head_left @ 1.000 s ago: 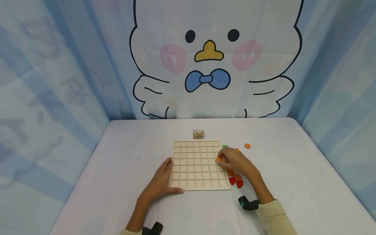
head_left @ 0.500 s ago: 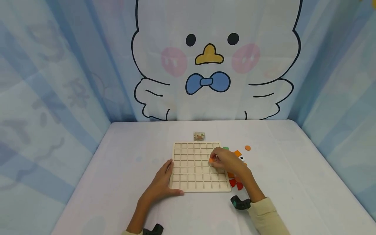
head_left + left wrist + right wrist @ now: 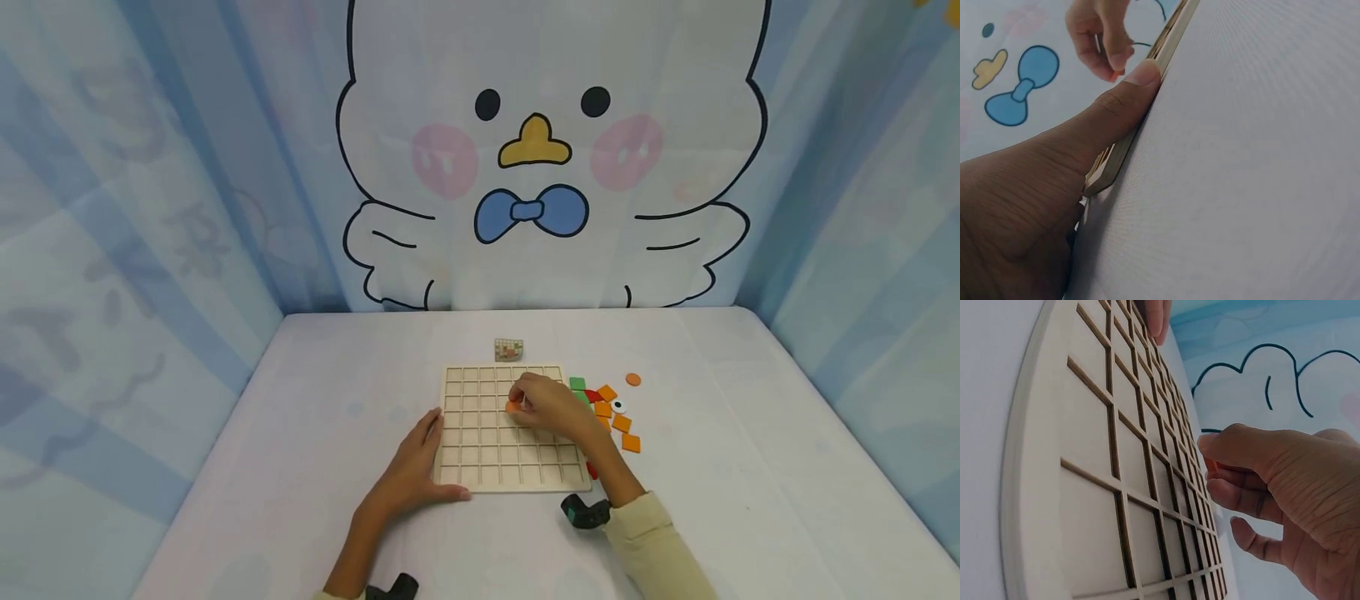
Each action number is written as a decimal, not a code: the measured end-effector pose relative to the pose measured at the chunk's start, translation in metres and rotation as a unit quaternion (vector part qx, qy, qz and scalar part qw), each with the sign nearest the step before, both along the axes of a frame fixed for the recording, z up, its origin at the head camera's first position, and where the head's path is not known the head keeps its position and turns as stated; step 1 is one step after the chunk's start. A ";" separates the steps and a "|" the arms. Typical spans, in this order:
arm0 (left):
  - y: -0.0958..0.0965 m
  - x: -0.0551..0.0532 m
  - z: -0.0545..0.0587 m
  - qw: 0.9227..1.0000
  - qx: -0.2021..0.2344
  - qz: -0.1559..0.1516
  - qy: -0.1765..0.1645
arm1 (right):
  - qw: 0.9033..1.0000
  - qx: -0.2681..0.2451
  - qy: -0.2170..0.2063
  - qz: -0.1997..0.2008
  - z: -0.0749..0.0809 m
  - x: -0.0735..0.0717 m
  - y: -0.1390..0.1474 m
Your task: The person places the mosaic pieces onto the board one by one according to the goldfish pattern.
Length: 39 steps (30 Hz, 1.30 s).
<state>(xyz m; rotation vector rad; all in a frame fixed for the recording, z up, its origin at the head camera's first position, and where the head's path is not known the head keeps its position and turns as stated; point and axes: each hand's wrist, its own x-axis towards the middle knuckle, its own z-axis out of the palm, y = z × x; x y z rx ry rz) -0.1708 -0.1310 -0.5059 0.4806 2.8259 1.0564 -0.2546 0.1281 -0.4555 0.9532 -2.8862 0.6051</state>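
Note:
A pale wooden board (image 3: 487, 454) with a grid of square recesses lies flat on the table. My left hand (image 3: 408, 465) rests at its near-left corner, fingers along the left side and thumb (image 3: 1141, 75) against the front edge. Over the middle of the grid, my right hand (image 3: 552, 407) pinches a small orange piece (image 3: 513, 407) between thumb and fingertips. In the right wrist view only a sliver of this orange piece (image 3: 1211, 465) shows; the fingers hide the rest.
Right of the board lie green squares (image 3: 577, 383), several orange squares (image 3: 621, 423), red pieces (image 3: 592, 396) and an eye piece (image 3: 618, 406). An orange disc (image 3: 633, 379) sits farther back. Behind the board is a small patterned card (image 3: 508, 350). My right forearm covers some pieces.
My right hand has moved left with the orange piece, from the board's right edge to over its middle columns. The left hand has stayed at the corner.

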 end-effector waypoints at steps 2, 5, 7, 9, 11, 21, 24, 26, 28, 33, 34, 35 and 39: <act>0.000 0.000 0.000 1.000 0.000 -0.001 0.004 | 1.000 0.001 -0.001 0.005 0.000 -0.001 -0.006; 0.000 0.000 0.000 1.000 -0.002 -0.002 0.008 | 1.000 0.000 -0.009 0.012 0.002 0.000 -0.014; 0.000 0.000 0.001 1.000 0.000 -0.003 0.009 | 1.000 0.001 -0.010 0.014 0.002 0.000 -0.020; 0.000 0.000 0.001 1.000 -0.001 -0.005 0.012 | 1.000 0.000 -0.012 0.013 0.001 0.000 -0.026; 0.000 -0.001 0.002 1.000 -0.006 -0.006 0.011 | 1.000 0.001 -0.010 0.011 0.000 -0.001 -0.031; -0.005 0.000 0.001 1.000 -0.009 -0.009 0.017 | 0.999 -0.027 -0.029 0.033 -0.009 -0.008 -0.066; -0.004 -0.001 -0.001 1.000 -0.009 -0.015 0.017 | 0.999 -0.025 -0.026 0.028 -0.015 -0.010 -0.072; -0.003 0.000 -0.001 1.000 -0.004 -0.017 0.015 | 0.999 -0.027 -0.018 0.025 -0.019 -0.013 -0.076; -0.003 0.000 0.000 1.000 -0.002 -0.015 0.013 | 0.999 -0.031 -0.009 0.025 -0.022 -0.016 -0.079; -0.003 0.002 0.003 1.000 -0.001 -0.015 0.008 | 0.999 -0.040 -0.021 0.020 -0.024 -0.021 -0.083; -0.003 0.002 0.003 1.000 -0.001 -0.015 0.007 | 0.999 -0.043 -0.026 0.018 -0.025 -0.021 -0.083; -0.003 0.002 0.003 1.000 0.000 -0.016 0.006 | 0.998 -0.044 -0.032 0.015 -0.025 -0.021 -0.083; -0.003 0.002 0.002 1.000 0.004 -0.016 0.004 | 0.997 -0.060 -0.044 0.008 -0.025 -0.022 -0.084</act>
